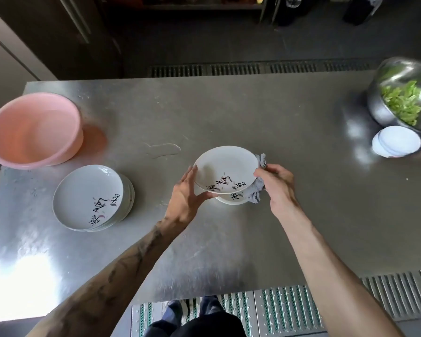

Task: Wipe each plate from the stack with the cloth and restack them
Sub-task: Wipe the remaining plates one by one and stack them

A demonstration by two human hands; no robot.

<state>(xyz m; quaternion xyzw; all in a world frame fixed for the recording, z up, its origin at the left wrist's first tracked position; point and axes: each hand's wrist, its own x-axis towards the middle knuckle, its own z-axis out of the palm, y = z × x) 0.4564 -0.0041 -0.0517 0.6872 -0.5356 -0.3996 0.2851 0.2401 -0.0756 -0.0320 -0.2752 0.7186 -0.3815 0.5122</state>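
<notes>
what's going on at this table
A person is wiping plates at a steel table. The left hand holds a white plate by its left rim, while the right hand grips a grey cloth against its right rim. A second plate lies on the table directly below it, and a stack of plates sits off to the left.

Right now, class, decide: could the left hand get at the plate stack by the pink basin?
Probably yes: only table lies between the left hand and the stack, but it holds a plate.
</notes>
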